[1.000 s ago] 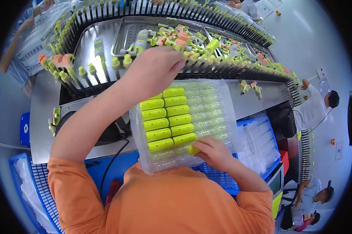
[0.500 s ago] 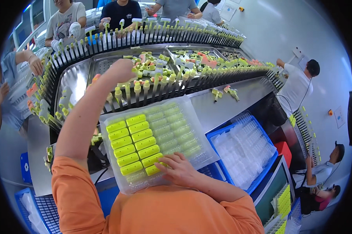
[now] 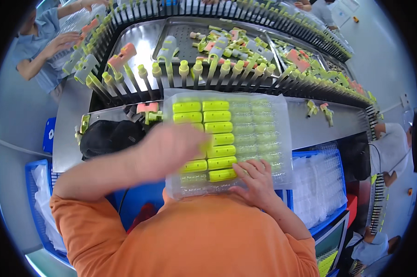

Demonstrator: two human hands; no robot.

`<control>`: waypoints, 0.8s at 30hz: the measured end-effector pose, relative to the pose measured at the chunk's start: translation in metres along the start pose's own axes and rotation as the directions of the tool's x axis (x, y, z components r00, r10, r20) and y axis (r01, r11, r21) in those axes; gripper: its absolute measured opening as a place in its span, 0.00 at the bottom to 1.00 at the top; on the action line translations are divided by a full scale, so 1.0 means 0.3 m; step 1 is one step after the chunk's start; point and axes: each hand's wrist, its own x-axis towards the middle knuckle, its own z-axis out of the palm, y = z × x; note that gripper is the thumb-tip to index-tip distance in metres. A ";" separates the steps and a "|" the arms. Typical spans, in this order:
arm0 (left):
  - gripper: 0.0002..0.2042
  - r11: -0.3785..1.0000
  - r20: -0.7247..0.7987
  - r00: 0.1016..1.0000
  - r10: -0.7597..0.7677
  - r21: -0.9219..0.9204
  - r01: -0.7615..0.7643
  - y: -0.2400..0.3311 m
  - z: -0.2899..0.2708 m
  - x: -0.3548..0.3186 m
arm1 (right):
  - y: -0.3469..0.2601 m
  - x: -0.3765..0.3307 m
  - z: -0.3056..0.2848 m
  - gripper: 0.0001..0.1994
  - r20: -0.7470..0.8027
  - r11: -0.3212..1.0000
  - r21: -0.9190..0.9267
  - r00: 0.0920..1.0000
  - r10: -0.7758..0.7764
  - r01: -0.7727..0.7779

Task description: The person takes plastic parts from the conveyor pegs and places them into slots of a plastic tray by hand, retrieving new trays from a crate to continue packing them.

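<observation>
Fingers (image 3: 257, 168) of the right hand (image 3: 257, 184) press spread on the clear tray (image 3: 264, 134) at its near edge. Blurred left hand (image 3: 169, 150) covers yellow-green pieces (image 3: 215, 138); its grip cannot be told.

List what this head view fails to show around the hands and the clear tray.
- Left hand: motion-blurred, fingers and any held part unreadable.
- Clear tray: its left column is covered by that hand, its near edge by the right hand.
- Loose parts in the metal pan: too small to identify.
</observation>
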 end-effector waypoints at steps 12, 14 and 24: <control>0.15 0.993 0.091 0.996 0.005 0.116 -0.015 0.154 0.175 -0.193 | 0.008 0.010 -0.028 0.29 0.090 0.998 -0.035 0.994 -0.055 0.058; 0.15 0.999 0.121 0.992 -0.040 0.030 0.037 0.148 0.128 -0.155 | 0.028 0.010 -0.029 0.28 0.116 0.992 0.107 0.990 -0.078 0.066; 0.11 0.872 -0.384 0.916 -0.119 -0.481 -0.088 0.240 -0.136 0.557 | 0.008 0.090 -0.051 0.25 0.170 0.990 0.036 0.976 -0.139 0.135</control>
